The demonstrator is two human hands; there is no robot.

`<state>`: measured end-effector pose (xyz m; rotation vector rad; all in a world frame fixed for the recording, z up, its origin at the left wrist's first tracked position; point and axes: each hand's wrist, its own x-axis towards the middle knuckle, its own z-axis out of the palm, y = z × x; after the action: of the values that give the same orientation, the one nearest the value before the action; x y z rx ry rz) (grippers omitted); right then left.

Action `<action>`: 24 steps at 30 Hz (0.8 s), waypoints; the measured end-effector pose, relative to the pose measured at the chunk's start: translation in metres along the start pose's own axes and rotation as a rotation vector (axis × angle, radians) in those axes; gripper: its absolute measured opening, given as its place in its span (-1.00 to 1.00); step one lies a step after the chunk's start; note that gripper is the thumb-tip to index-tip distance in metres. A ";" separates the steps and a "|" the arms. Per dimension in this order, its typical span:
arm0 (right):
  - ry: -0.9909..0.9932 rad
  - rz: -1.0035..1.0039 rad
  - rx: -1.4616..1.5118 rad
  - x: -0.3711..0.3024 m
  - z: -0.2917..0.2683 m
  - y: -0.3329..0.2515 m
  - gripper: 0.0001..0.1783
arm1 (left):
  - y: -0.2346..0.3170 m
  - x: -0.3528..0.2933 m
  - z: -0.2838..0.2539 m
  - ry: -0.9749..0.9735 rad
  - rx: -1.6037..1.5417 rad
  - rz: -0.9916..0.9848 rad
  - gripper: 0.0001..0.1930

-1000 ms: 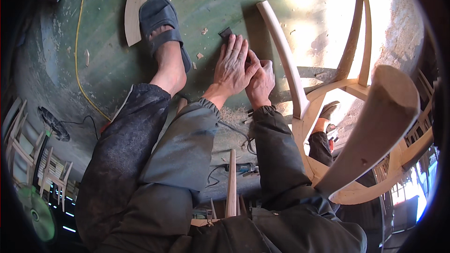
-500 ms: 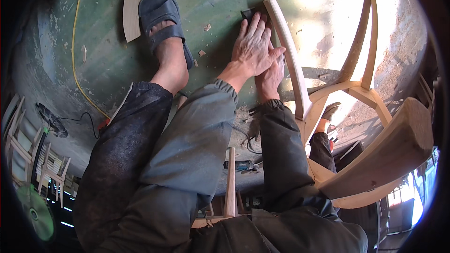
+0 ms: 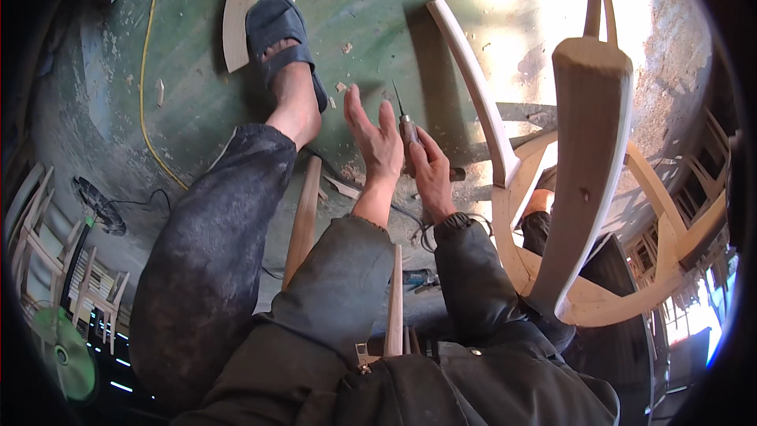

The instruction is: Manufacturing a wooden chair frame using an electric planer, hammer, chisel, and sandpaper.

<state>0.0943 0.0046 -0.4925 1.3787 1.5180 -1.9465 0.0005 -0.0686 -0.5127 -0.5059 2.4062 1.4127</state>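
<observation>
My right hand [image 3: 432, 177] is closed around the wooden handle of an awl [image 3: 408, 134], whose thin metal spike points away from me. A dark stub [image 3: 457, 175] shows at the right side of that hand; I cannot make out what it belongs to. Just left of the awl, my left hand [image 3: 372, 142] is held up with its fingers stretched out and nothing in them. To the right of both hands stands a pale wooden chair frame [image 3: 509, 181], its legs sticking up. One thick curved leg [image 3: 587, 150] rises close to me and hides part of the frame.
My sandalled foot [image 3: 284, 39] rests on the green floor beside a curved wooden piece [image 3: 235, 31]. A yellow cord [image 3: 143, 95] runs along the left. A power tool [image 3: 419, 278] lies beneath my arms. Chairs [image 3: 91, 288] and a green fan [image 3: 63, 355] stand at lower left.
My hands were pressed together, left over right, farther out; they have drawn back and parted, and the awl now shows. The chair frame has turned, its thick leg swinging up and left.
</observation>
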 end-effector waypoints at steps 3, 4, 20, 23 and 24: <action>-0.186 0.189 0.451 -0.030 -0.015 -0.038 -0.58 | 0.024 0.009 -0.001 -0.296 -0.762 -0.628 -0.32; -0.188 0.184 0.434 -0.036 -0.021 -0.044 -0.58 | 0.022 0.011 -0.005 -0.292 -0.781 -0.628 -0.32; -0.019 -0.298 -0.635 -0.008 -0.035 -0.065 -0.43 | 0.008 0.059 0.000 -0.349 -0.446 -0.521 -0.67; -0.020 -0.383 -0.699 -0.001 -0.023 -0.074 -0.44 | 0.010 0.059 0.001 -0.281 -0.375 -0.467 -0.59; -0.016 -0.424 -0.703 0.003 -0.022 -0.076 -0.45 | 0.014 0.058 0.004 -0.223 -0.327 -0.436 -0.55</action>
<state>0.0489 0.0540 -0.4512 0.7764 2.3178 -1.3573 -0.0573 -0.0673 -0.5284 -0.8411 1.7614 1.5626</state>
